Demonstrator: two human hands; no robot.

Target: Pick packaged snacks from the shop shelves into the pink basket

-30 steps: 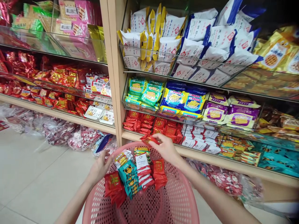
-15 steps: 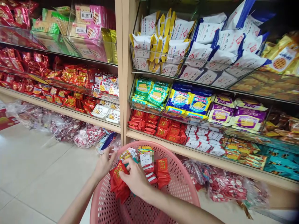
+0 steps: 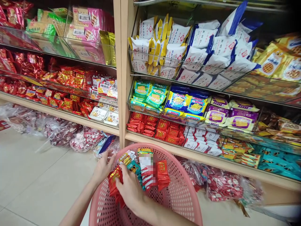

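Note:
A pink perforated plastic basket (image 3: 188,191) stands on the floor against the shelf, with small snack packets grouped inside. My right hand (image 3: 131,190) reaches into its left side, thumb and fingers closed around a bunch of shiny red snack packets (image 3: 113,182). My left hand (image 3: 102,168) is at the left rim beside that bunch, fingers stretched and apart; part of it is hidden. Around my right hand lie teal packets (image 3: 135,168), yellow-and-white packets (image 3: 126,157), a row of white-and-red packets (image 3: 147,175) and another red stack (image 3: 162,175).
Shelves with clear-fronted bins rise ahead, holding red packets (image 3: 162,128), green biscuit packs (image 3: 155,95) and white-and-blue bags (image 3: 203,37). A wooden upright (image 3: 123,78) divides them. Plastic bags of wrapped goods (image 3: 225,186) lie under the bottom ledge on the tiled floor (image 3: 30,169).
My right hand and the red packets have shifted slightly left toward the basket's wall, showing more of the teal packets. My left hand has moved slightly left and down. The view has shifted a little.

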